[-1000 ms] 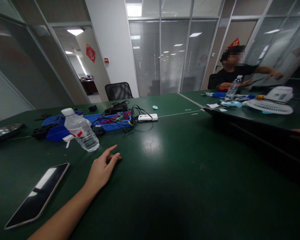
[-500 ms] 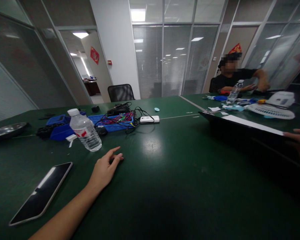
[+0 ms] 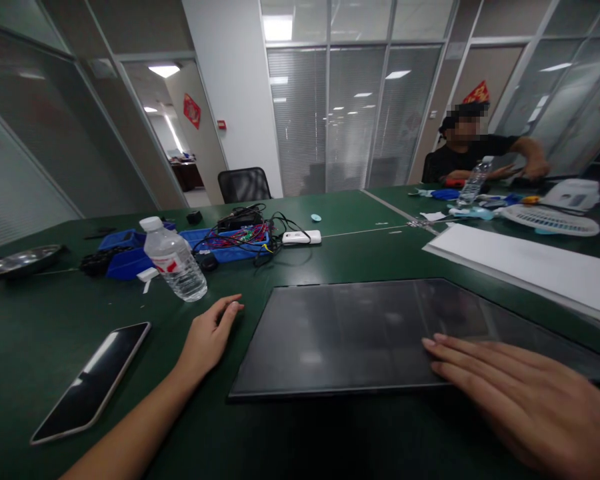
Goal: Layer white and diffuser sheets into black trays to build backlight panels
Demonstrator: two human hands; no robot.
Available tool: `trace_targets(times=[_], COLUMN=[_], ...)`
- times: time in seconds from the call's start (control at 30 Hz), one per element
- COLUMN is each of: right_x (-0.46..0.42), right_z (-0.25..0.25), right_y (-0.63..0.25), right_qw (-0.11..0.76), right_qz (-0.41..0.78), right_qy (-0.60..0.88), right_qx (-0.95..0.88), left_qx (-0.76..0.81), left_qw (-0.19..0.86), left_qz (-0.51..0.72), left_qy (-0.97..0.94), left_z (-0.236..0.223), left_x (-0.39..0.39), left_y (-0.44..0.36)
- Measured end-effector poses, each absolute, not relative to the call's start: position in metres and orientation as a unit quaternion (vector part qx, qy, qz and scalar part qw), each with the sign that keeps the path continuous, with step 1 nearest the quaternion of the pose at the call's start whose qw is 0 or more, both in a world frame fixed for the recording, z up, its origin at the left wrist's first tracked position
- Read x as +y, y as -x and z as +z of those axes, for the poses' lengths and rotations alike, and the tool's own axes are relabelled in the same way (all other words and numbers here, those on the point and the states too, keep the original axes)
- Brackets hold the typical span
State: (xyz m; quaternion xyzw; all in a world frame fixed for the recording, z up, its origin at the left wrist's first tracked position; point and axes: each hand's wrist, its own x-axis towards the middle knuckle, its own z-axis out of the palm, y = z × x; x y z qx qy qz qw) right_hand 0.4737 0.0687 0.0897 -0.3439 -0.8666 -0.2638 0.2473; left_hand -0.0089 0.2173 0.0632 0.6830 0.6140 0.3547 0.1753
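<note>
A flat, dark, glossy panel [image 3: 350,337] with a thin black rim lies on the green table in front of me; its exact kind I cannot make out. Across its right part, my right hand [image 3: 525,393] rests with fingers stretched out flat. My left hand [image 3: 209,337] lies on the table just left of the panel, loosely bent and holding nothing, thumb and forefinger slightly apart. Beyond the panel at the right is a stack of white sheets [image 3: 535,267]. Near my left arm lies a phone [image 3: 93,380], screen up.
A water bottle [image 3: 174,260] stands beyond my left hand. Behind it, a blue tray [image 3: 230,253] holds tangled wires beside a white power strip [image 3: 301,237]. A person [image 3: 463,157] sits across at the right, near another bottle [image 3: 474,183] and a white fan [image 3: 555,217].
The dark panel, raised at the right before, now lies flat in the middle. My right hand has moved left onto it. The white sheets at the right show more fully. My left hand stays put.
</note>
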Motion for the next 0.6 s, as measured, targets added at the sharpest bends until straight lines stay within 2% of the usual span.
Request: trace_targets(times=[0.07,0.17,0.27,0.33,0.43,0.6], right_x=[0.075,0.093,0.131,0.169,0.226,0.270], right_z=[0.091,0.093,0.102,0.110,0.110,0.050], right_y=[-0.459,-0.443,-0.456,-0.487,-0.558,-0.679], right_qw=[0.179,0.159,0.135,0.147,0.167,0.230], right_qz=[-0.265,-0.253,-0.179,-0.154,-0.183,-0.191], right_qy=[0.300,0.299,0.337,0.395,0.538,0.734], right_qx=[-0.899,-0.906,-0.914,-0.894,-0.806,-0.610], left_qx=[0.610,0.610,0.604,0.589,0.558,0.550], left_qw=[0.146,0.112,0.121,0.125,0.112,0.065], left_qz=[0.363,0.353,0.317,0.285,0.231,0.182], left_qy=[-0.689,-0.700,-0.721,-0.746,-0.789,-0.812], left_z=[0.061,0.060,0.059,0.057,0.052,0.041], left_x=[0.220,0.223,0.225,0.225,0.226,0.229], left_y=[0.014,0.020,0.021,0.020,0.019,0.023])
